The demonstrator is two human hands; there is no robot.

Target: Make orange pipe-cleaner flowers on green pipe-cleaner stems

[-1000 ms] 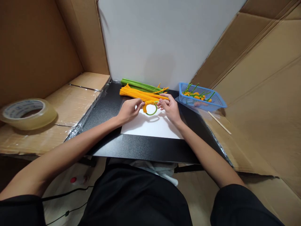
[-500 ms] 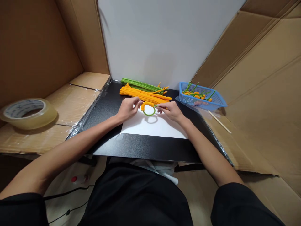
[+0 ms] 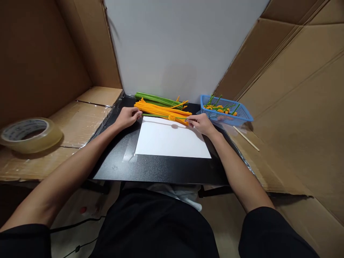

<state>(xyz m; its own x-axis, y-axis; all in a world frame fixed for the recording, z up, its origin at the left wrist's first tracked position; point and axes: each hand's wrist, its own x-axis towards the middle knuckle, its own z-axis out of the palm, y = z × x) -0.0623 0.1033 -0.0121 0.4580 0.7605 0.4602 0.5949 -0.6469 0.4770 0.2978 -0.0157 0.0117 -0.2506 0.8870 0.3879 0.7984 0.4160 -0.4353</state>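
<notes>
The green pipe cleaner (image 3: 158,116), a loop half a second ago, now stretches straight above the white paper's (image 3: 172,138) 12 o'clock edge, an orange coil (image 3: 171,117) at its middle. Left hand (image 3: 128,116) and right hand (image 3: 201,124) pinch its ends, so the tightening looks done.

No words or numbers can be read anywhere here. The roll of clear tape (image 3: 30,135) on the cardboard at the left has some blue print on its white inner ring, but the print is too small and blurry to read. The blue basket (image 3: 225,114), the white paper (image 3: 172,141) and the cardboard walls (image 3: 40,53) show no writing.
</notes>
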